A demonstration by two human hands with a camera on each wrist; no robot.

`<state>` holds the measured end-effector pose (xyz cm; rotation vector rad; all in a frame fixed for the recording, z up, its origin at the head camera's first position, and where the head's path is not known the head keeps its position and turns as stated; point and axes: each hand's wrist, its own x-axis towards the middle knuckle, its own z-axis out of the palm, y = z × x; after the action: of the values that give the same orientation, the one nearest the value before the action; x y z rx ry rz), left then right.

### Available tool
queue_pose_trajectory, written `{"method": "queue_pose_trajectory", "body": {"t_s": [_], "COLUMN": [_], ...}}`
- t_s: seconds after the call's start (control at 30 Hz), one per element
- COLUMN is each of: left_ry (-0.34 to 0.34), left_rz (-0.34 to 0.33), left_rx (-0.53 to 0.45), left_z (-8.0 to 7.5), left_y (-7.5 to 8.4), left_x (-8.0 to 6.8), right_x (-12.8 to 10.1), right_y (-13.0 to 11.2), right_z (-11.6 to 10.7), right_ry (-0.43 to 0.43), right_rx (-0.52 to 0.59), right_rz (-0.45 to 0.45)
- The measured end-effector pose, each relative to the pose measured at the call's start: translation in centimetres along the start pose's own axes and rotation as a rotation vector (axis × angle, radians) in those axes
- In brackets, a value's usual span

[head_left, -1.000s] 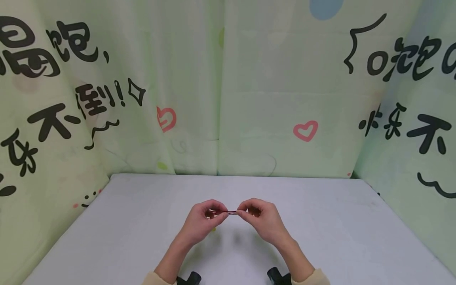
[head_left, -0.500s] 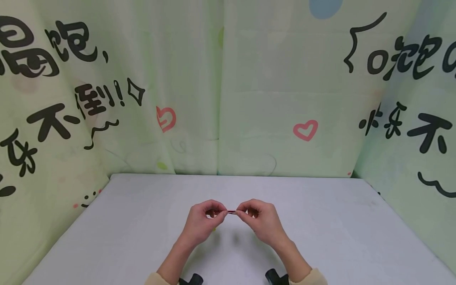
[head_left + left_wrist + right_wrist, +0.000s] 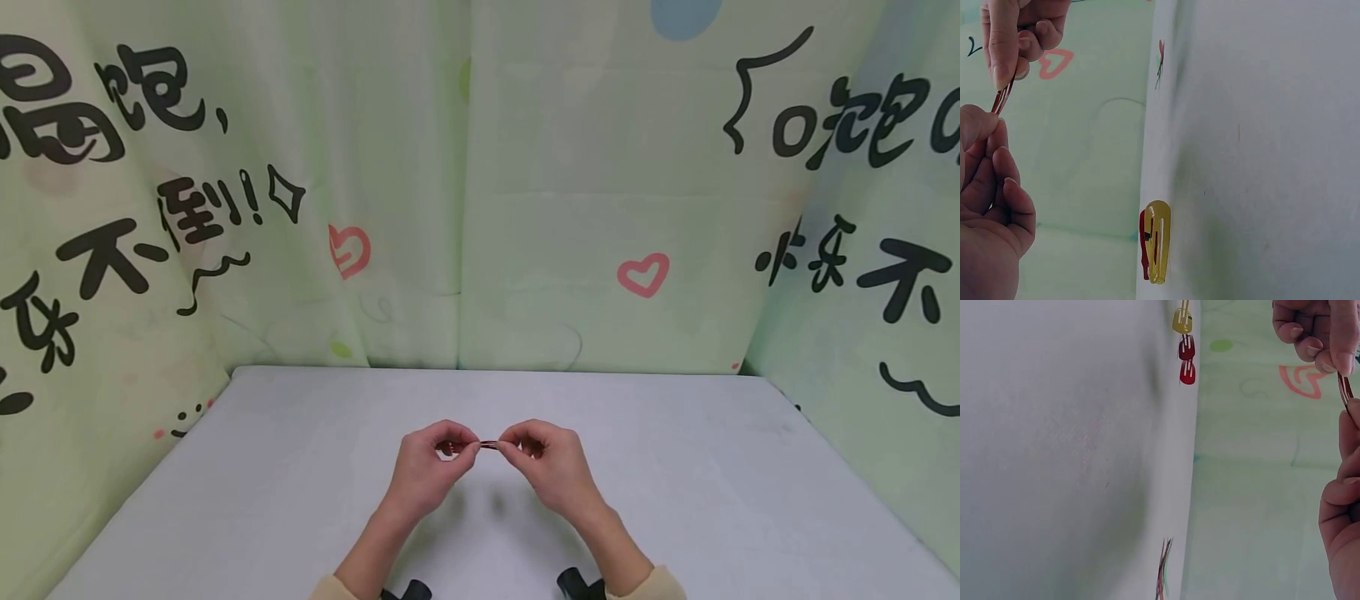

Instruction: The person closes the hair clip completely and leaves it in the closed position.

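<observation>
Between my two hands is a slim dark red snap hair clip (image 3: 488, 444), raised above the white table. My left hand (image 3: 425, 467) pinches one end between thumb and finger. The other end is pinched by my right hand (image 3: 557, 468). In the left wrist view the clip (image 3: 1002, 99) shows narrow slots, and the fingertips cover both its ends. Lower on the table in that view lie a yellow snap clip (image 3: 1158, 240) and a red one (image 3: 1143, 244) close beside it. The right wrist view shows the yellow clip (image 3: 1182, 321) in line with two red clips (image 3: 1187, 372).
A small bundle of thin dark red and green strands (image 3: 1163, 569) lies on the table to the right of the clips. The white table (image 3: 675, 467) ends at a pale green printed curtain (image 3: 540, 250) behind and at both sides.
Both hands stay almost in place, still pinching the red clip, which has tilted slightly. The bit of yellow seen under my left hand is now hidden in the head view.
</observation>
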<state>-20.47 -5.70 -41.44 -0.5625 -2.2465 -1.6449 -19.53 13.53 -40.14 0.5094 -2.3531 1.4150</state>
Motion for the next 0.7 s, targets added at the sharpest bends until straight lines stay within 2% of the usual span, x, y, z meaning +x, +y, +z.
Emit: {"method": "queue_pose_trajectory", "body": {"t_s": [0.27, 0.7], "left_ry": [0.004, -0.027], "left_rz": [-0.013, -0.086], "left_rx": [0.003, -0.002], "left_z": [0.0, -0.1], "left_y": [0.0, -0.4], "left_x": [0.0, 0.2], "right_x": [0.0, 0.0], "right_y": [0.1, 1.2], "right_z": [0.0, 0.4], "right_ry": [0.000, -0.002], "right_rx": [0.016, -0.115], "right_rz": [0.007, -0.274]}}
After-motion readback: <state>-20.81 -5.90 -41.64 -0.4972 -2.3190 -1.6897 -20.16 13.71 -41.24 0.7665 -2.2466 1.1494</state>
